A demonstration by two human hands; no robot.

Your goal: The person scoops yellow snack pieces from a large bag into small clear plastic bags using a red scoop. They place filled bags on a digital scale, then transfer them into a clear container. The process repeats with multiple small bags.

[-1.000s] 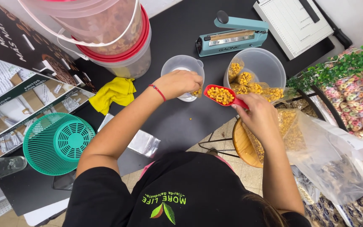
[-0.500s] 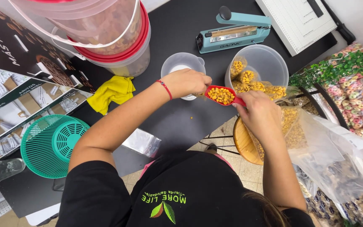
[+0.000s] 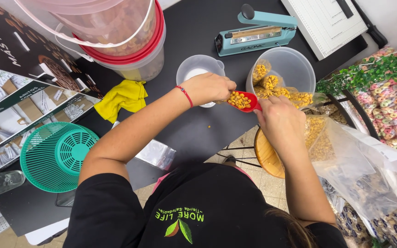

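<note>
Right hand (image 3: 281, 121) closed on handle of red scoop (image 3: 244, 100), heaped with yellow kernels; scoop's long axis runs from this grip leftward toward left hand (image 3: 210, 88). Left hand closed at scoop's tip, fingers over kernels, probably pinching small bag, view too poor to tell. Both hands above black bench (image 3: 194, 133), between clear measuring cup (image 3: 198, 69) and clear tub (image 3: 281, 69) of filled packets. Versus earlier frame: scoop little moved; left hand shifted closer over its tip.
</note>
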